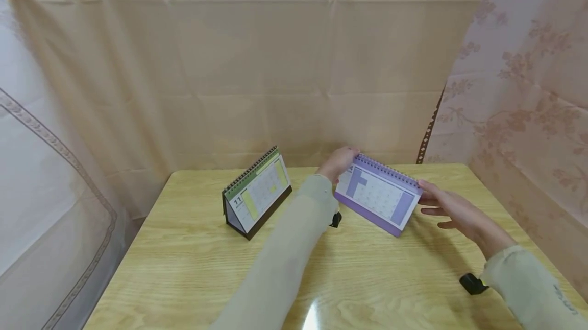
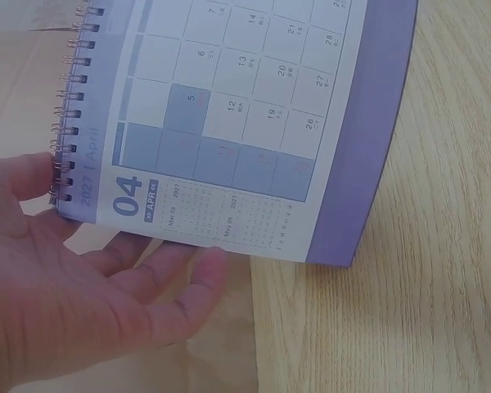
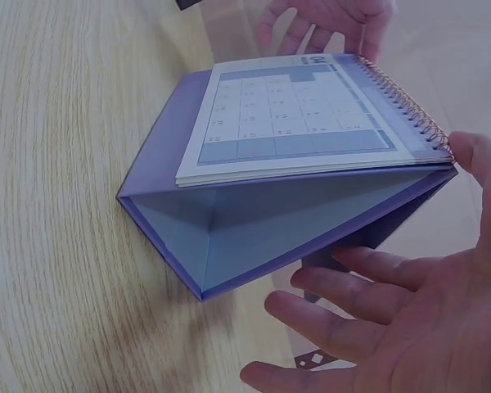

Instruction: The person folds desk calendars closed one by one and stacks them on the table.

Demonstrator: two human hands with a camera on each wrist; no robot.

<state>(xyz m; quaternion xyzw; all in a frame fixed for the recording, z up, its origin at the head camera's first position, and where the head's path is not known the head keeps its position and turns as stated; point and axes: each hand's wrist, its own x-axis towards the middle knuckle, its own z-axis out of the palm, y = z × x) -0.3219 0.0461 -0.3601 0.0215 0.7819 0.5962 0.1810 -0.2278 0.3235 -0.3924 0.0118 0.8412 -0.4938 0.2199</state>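
A purple desk calendar (image 1: 378, 194), folded into a triangular stand with a spiral along its top, shows an April page. My left hand (image 1: 341, 162) holds its left top corner; in the left wrist view the thumb is at the spiral and the other fingers (image 2: 159, 262) reach behind the side. At the opposite end, my right hand (image 1: 452, 212) grips the top corner. There the thumb (image 3: 472, 155) touches the spiral's end, with fingers at the back panel. The calendar is tilted, and I cannot tell whether its base touches the table.
A green and dark-brown desk calendar (image 1: 259, 194) stands on the wooden table (image 1: 174, 258), left of the purple one, open to a page marked 11. A beige cloth (image 1: 257, 64) hangs behind the table, with a floral curtain (image 1: 528, 90) at the right.
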